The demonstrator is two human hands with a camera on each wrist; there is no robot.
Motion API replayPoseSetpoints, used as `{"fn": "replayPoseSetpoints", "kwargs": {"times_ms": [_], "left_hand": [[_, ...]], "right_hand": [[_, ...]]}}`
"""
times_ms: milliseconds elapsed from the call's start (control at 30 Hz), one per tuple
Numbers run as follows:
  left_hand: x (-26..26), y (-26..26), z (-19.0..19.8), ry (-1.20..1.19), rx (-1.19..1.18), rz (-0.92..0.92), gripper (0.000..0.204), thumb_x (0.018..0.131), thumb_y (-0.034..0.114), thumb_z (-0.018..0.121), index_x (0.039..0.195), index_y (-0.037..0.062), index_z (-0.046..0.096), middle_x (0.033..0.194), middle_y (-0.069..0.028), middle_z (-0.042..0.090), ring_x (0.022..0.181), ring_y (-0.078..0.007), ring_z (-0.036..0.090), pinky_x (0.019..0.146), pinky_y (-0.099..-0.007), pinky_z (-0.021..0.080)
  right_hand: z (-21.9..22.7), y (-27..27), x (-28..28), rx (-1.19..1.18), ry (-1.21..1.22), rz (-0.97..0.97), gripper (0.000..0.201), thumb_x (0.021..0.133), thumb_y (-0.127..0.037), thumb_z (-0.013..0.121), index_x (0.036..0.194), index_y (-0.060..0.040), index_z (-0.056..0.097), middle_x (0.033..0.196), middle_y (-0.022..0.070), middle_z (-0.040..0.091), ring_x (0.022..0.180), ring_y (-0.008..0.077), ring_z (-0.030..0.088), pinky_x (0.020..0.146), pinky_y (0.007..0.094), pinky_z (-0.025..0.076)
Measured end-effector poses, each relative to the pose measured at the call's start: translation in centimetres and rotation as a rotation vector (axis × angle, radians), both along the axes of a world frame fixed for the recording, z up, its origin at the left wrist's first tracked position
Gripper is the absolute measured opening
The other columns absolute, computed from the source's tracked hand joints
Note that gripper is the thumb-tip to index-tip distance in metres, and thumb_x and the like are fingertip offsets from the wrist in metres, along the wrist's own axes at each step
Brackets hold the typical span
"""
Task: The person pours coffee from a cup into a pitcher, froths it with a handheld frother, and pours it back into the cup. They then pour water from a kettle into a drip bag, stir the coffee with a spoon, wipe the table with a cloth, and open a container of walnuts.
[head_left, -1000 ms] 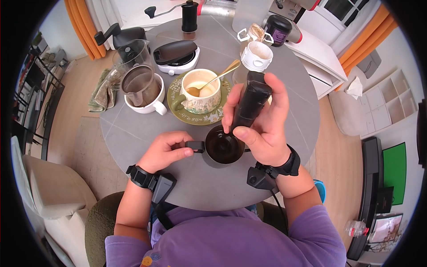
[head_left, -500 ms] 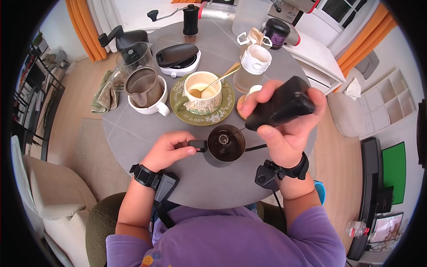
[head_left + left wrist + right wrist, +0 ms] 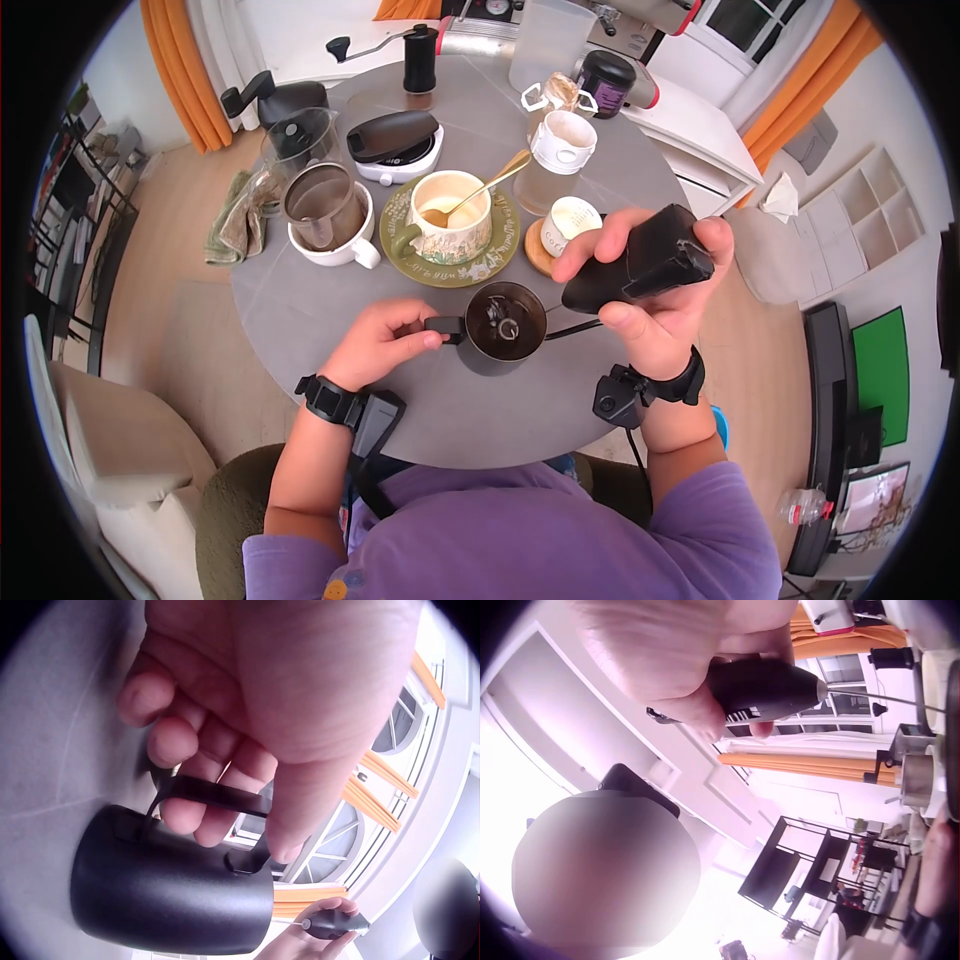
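My left hand holds the handle of a dark metal milk pitcher. In the left wrist view its fingers hook through the handle of the black pitcher, with the thumb on the handle's top. A black handheld milk frother is gripped by my right hand, tilted well over at the pitcher's right. Its thin shaft slants across the rim, and the whisk ring shows inside the pitcher over dark contents. From the right wrist, the frother lies between thumb and fingers.
Behind the pitcher sits a floral cup with a gold spoon on a green saucer. To its left is a white mug holding a metal-mesh filter. A small white cup stands near my right hand.
My right hand has moved right and lower, tipping the frother from steep to nearly flat. The whisk ring inside the pitcher now shows. My left hand keeps its hold on the handle.
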State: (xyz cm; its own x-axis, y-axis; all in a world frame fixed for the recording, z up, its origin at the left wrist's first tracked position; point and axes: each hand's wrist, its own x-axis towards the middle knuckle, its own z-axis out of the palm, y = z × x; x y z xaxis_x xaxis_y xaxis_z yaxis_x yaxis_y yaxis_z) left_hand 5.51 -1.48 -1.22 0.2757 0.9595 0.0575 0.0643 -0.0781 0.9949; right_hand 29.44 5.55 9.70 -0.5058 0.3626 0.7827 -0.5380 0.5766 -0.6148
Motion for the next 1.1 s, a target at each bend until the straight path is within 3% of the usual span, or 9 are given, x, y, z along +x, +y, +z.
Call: {"fn": "replayPoseSetpoints", "kwargs": {"times_ms": [133,500,567,733,800,867,900,967,1100], "left_hand": [[0.1,-0.2,0.0,-0.033,-0.009,0.023,0.015,0.081,0.016,0.062,0.083,0.0020,0.057,0.069,0.0044,0.054,0.061,-0.0018,0.042,0.054,-0.0186,0.036],[0.1,-0.2,0.0,-0.054,-0.013,0.017,0.015,0.082,0.018,0.062,0.082,0.0040,0.058,0.067,0.0066,0.053,0.058,-0.0007,0.040,0.052,-0.0174,0.033],[-0.2,-0.1,0.1,0.015,-0.069,-0.018,0.019,0.081,0.019,0.060,0.084,0.0010,0.057,0.080,-0.0014,0.059,0.075,-0.0083,0.054,0.069,-0.0227,0.042],[-0.3,-0.2,0.1,0.015,-0.074,-0.027,0.019,0.081,0.019,0.060,0.084,0.0012,0.057,0.080,-0.0015,0.059,0.075,-0.0085,0.054,0.069,-0.0227,0.042],[-0.2,0.0,0.1,0.023,-0.065,-0.033,0.019,0.081,0.019,0.060,0.084,0.0012,0.057,0.080,-0.0016,0.058,0.075,-0.0086,0.054,0.069,-0.0228,0.042],[0.2,-0.2,0.0,-0.045,-0.004,0.020,0.014,0.082,0.018,0.062,0.082,0.0037,0.060,0.066,0.0070,0.052,0.058,-0.0009,0.040,0.052,-0.0172,0.033],[0.0,-0.2,0.0,-0.044,-0.004,0.021,0.014,0.082,0.018,0.062,0.082,0.0037,0.060,0.066,0.0070,0.052,0.058,-0.0009,0.040,0.052,-0.0172,0.033],[-0.2,-0.2,0.2,0.023,-0.076,-0.012,0.020,0.081,0.020,0.060,0.084,0.0008,0.057,0.080,-0.0021,0.059,0.075,-0.0091,0.055,0.069,-0.0231,0.042],[-0.2,-0.2,0.2,0.021,-0.079,-0.023,0.020,0.081,0.020,0.060,0.085,0.0006,0.057,0.081,-0.0025,0.059,0.076,-0.0092,0.055,0.070,-0.0231,0.043]], "right_hand": [[-0.1,-0.5,0.5,-0.213,0.182,-0.108,0.077,0.075,-0.005,0.066,0.130,-0.0284,0.017,0.100,0.0156,0.047,0.087,0.0313,0.057,0.074,0.0439,0.048],[-1.0,-0.9,2.4,-0.284,0.245,-0.123,0.075,0.074,-0.004,0.066,0.129,-0.0250,0.020,0.099,0.0124,0.048,0.090,0.0321,0.056,0.085,0.0495,0.043],[-1.6,-0.6,2.7,-0.218,0.186,-0.104,0.075,0.074,-0.004,0.066,0.129,-0.0249,0.020,0.099,0.0123,0.049,0.090,0.0325,0.056,0.085,0.0491,0.043],[-1.8,-1.3,3.6,-0.341,0.177,-0.177,0.077,0.072,-0.007,0.069,0.129,-0.0193,0.020,0.096,0.0115,0.051,0.093,0.0357,0.057,0.086,0.0492,0.043],[-2.4,-1.3,3.9,-0.320,0.169,-0.189,0.072,0.072,-0.008,0.070,0.128,-0.0146,0.024,0.096,0.0114,0.053,0.094,0.0354,0.057,0.086,0.0482,0.044],[-2.8,-1.4,4.8,-0.404,0.105,-0.300,0.068,0.072,-0.016,0.071,0.126,-0.0094,0.031,0.098,0.0089,0.051,0.096,0.0322,0.056,0.087,0.0472,0.045],[-3.0,-1.4,5.1,-0.474,0.165,-0.277,0.052,0.071,-0.008,0.070,0.113,-0.0064,0.039,0.101,0.0129,0.055,0.098,0.0320,0.055,0.085,0.0435,0.045],[-3.4,-1.2,5.9,-0.450,0.113,-0.340,0.051,0.071,-0.009,0.071,0.111,-0.0065,0.040,0.101,0.0134,0.055,0.099,0.0296,0.055,0.085,0.0409,0.045],[-3.9,-1.8,7.5,-0.503,-0.048,-0.393,0.049,0.069,-0.012,0.073,0.107,-0.0064,0.042,0.102,0.0141,0.057,0.100,0.0228,0.054,0.084,0.0339,0.046]]}}
